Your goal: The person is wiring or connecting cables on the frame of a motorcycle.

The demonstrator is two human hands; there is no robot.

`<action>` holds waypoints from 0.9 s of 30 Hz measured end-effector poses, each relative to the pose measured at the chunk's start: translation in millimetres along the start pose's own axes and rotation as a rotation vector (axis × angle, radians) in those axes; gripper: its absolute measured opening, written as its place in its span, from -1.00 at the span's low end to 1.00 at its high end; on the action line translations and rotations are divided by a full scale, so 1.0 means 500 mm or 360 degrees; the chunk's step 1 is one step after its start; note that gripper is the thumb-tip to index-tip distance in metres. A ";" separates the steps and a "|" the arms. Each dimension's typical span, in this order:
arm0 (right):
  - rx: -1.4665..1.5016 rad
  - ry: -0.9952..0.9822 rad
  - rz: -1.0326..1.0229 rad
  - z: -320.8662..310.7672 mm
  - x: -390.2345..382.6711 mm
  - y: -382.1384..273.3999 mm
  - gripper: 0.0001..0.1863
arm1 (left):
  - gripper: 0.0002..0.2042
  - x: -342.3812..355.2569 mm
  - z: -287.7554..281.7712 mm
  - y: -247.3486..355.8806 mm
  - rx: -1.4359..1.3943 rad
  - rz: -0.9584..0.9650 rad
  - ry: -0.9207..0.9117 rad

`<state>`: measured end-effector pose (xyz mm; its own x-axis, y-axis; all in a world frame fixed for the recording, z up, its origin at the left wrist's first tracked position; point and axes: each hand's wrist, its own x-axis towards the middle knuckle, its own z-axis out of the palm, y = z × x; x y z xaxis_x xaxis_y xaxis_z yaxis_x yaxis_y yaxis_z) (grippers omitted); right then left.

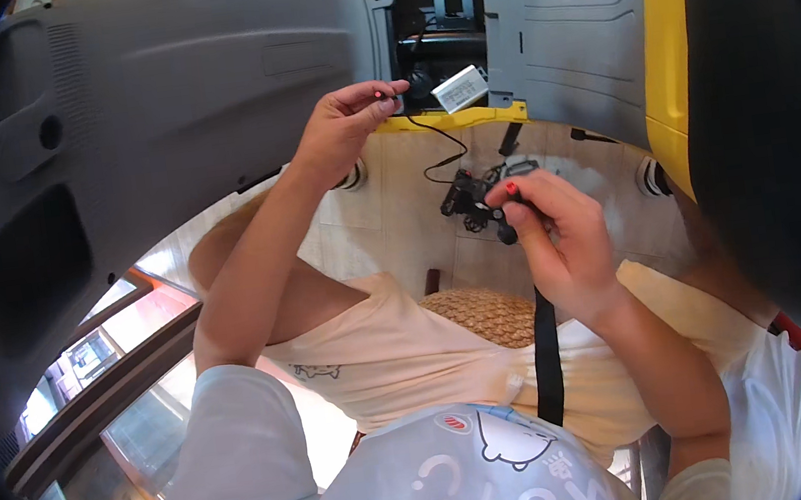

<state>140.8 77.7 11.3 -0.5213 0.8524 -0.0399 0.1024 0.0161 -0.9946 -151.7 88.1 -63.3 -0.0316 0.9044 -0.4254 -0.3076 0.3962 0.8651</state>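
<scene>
My left hand (341,132) is closed at the near left corner of an open compartment (440,43) in a grey and yellow body. Its thumb and fingers pinch a small red-and-black piece (382,95), too small to name. Lower and to the right, my right hand (569,239) pinches a small red-tipped black piece (513,189). A silver box with a label (461,90) lies tilted across the compartment's near edge. From near my left hand a thin black cable (463,145) hangs toward a tangle of black parts (474,196) below.
A long grey panel (226,51) spans the left, and a grey panel with a yellow edge (664,38) stands right. Below are a tiled floor (378,233) and a woven seat (479,315) beneath me. A black strap (546,362) crosses my lap.
</scene>
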 end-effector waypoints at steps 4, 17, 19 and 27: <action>-0.0160 -0.0006 -0.0068 0.002 0.039 0.026 -0.87 | -0.86 0.003 0.019 0.007 0.0462 0.0110 -0.0074; -0.0249 -0.0117 0.0146 0.021 0.096 0.140 -0.80 | -0.85 0.024 0.097 0.005 0.1472 0.0299 -0.0186; -0.0286 -0.0122 0.0082 0.022 0.096 0.153 -0.81 | -0.85 0.020 0.107 0.011 0.1426 0.0237 -0.0146; -0.0180 -0.0192 0.0256 0.051 0.132 0.174 -0.83 | -0.88 0.042 0.107 -0.007 0.1291 0.0241 -0.0170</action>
<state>93.7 121.8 -80.1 -0.5872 0.7803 -0.2151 0.2832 -0.0509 -0.9577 -100.3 113.9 -61.1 0.0855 0.9510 -0.2970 0.4752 0.2231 0.8511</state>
